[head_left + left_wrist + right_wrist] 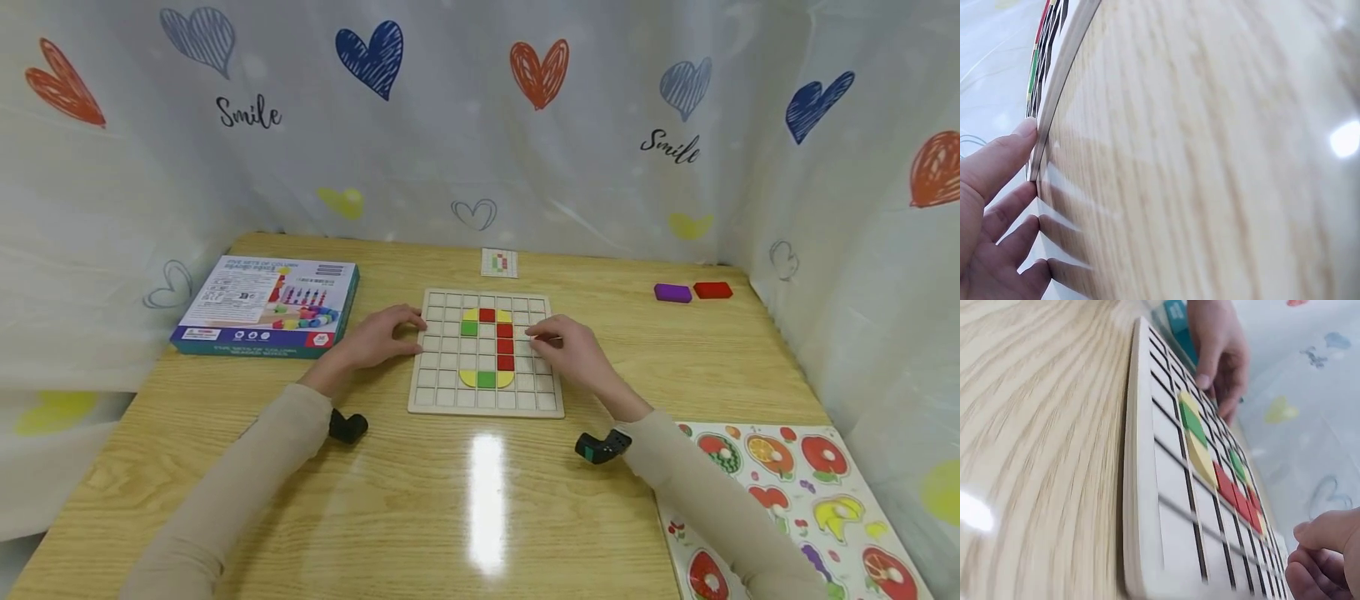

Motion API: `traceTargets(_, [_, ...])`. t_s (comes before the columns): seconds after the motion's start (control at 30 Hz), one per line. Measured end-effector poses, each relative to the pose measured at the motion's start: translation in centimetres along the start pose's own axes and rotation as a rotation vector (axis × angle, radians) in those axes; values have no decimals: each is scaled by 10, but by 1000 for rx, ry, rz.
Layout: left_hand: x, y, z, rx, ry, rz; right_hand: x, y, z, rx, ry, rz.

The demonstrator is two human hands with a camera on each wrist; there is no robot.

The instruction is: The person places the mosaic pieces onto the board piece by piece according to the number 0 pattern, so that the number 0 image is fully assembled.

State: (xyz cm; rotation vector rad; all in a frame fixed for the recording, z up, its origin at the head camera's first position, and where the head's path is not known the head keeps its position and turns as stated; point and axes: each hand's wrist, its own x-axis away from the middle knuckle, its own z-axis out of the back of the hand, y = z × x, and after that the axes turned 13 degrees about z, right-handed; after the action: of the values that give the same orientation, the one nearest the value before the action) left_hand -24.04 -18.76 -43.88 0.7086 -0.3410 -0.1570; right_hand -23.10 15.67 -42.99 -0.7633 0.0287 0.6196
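Note:
A square wooden grid board (447, 362) lies flat on the table, bearing several red tiles (505, 347), green tiles (486, 380) and yellow rounded tiles (505, 379). At its left edge is my left hand (381, 337); in the left wrist view the thumb (1022, 131) touches the rim, while the other fingertips rest low beside it. My right hand (573, 350) hovers over the board's right columns. Its thumb (1316, 530) lies close to loosely curled fingers, and I see nothing held there. Part of the board's right edge is hidden under this hand.
Behind the board lies a small pattern card (499, 262). A boxed bead set (262, 304) sits at left. Purple (672, 292) and red blocks (713, 290) lie at the back right. A fruit puzzle board (798, 492) occupies the front right, partly under my right sleeve.

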Motion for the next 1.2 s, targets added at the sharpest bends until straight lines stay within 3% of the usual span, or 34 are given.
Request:
traceTargets(0.2, [0,0,2,-10,6,6,26,25,23,15,51,-86])
traceTargets(0.43, [-1,-1,1,-19,9,5,38,45,34,-5,-1,-153])
traceTargets(1.2, [-1,1,-1,-8,4,0,39,46,22,46,-17,-30])
